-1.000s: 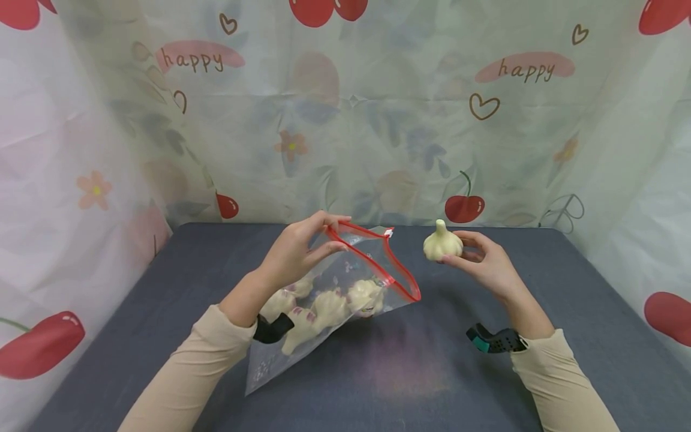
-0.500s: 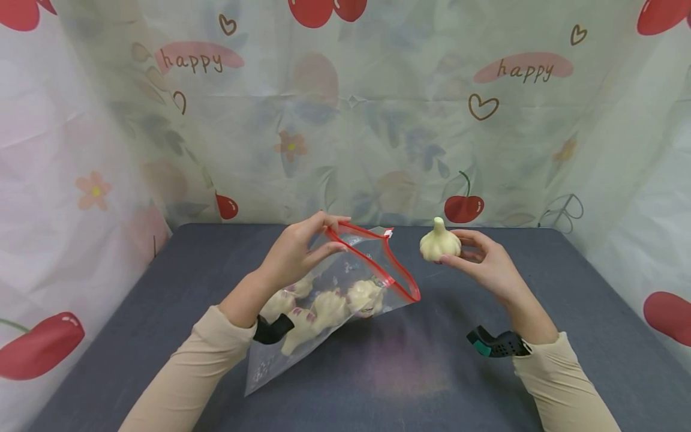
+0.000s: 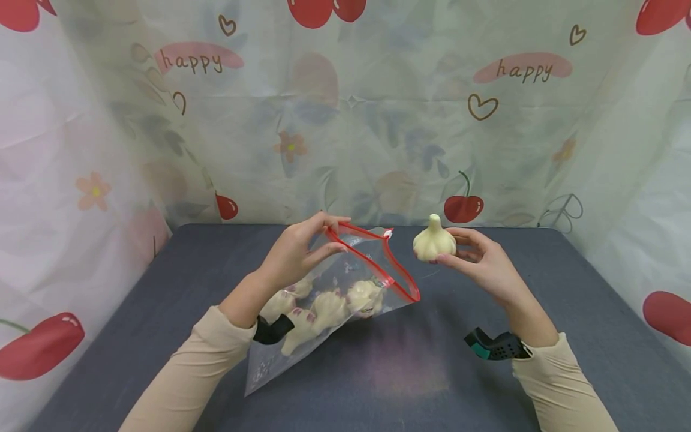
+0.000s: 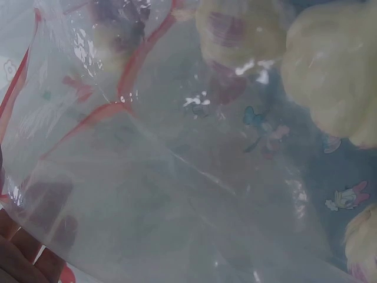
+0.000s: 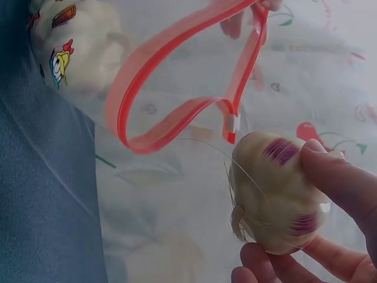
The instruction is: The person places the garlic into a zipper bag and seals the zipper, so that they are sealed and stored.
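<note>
My left hand (image 3: 299, 249) pinches the red-edged mouth of a clear zip bag (image 3: 318, 360), which hangs open toward the right. Inside the bag are several garlic bulbs (image 3: 330, 307), pale with purple patches. My right hand (image 3: 480, 264) holds another garlic bulb (image 3: 434, 245) by its side, stem up, above the table and just right of the bag's mouth. In the right wrist view, thumb and fingers clasp this bulb, with its thin roots and purple marks showing. A white slider (image 5: 233, 122) sits on the red zip. The left wrist view looks through the bag's printed plastic (image 4: 177, 194).
A dark grey table (image 3: 216, 264) lies beneath both hands. Behind it and at the sides hangs a patterned curtain (image 3: 351, 150) with cherries and hearts. Black wrist straps (image 3: 496, 346) are worn on both arms.
My right hand has brought the garlic bulb slightly left and up, closer to the bag's mouth. The left hand and the bag have stayed in place.
</note>
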### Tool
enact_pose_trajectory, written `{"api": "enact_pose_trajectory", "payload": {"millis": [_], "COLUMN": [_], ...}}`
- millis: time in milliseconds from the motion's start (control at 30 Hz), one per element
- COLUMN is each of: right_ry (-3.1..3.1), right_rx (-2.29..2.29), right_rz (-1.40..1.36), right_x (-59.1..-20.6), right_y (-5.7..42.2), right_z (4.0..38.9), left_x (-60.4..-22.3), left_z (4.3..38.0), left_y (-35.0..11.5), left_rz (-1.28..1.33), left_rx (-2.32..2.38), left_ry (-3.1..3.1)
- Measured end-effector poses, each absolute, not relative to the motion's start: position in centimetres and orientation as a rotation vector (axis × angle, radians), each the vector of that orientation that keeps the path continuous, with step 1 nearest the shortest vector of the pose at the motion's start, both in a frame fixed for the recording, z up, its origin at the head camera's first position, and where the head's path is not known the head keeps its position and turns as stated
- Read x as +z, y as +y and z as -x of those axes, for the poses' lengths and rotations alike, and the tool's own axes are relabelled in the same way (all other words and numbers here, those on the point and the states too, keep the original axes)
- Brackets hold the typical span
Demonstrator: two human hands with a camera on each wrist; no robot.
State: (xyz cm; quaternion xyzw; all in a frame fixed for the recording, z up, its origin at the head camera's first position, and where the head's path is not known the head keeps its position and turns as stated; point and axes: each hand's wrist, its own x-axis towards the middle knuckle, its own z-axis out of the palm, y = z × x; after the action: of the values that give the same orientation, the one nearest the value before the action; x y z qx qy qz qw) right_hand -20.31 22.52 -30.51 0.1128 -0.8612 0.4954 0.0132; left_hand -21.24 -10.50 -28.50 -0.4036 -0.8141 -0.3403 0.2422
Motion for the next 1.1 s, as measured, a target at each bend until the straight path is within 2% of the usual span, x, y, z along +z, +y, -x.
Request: {"api": "enact_pose_trajectory", "payload": {"millis": [1100], "right_ry": [-2.632], "right_rx": [1.592], "right_rz": [-0.651], "right_x": [-30.2], "right_y": [19.4], "right_z": [19.5], "left_x": [-28.4], "left_z": [21.2], "left_y": [-10.4], "left_rz": [1.095], "left_rx": [-0.917], "left_ry": [-2.228]}}
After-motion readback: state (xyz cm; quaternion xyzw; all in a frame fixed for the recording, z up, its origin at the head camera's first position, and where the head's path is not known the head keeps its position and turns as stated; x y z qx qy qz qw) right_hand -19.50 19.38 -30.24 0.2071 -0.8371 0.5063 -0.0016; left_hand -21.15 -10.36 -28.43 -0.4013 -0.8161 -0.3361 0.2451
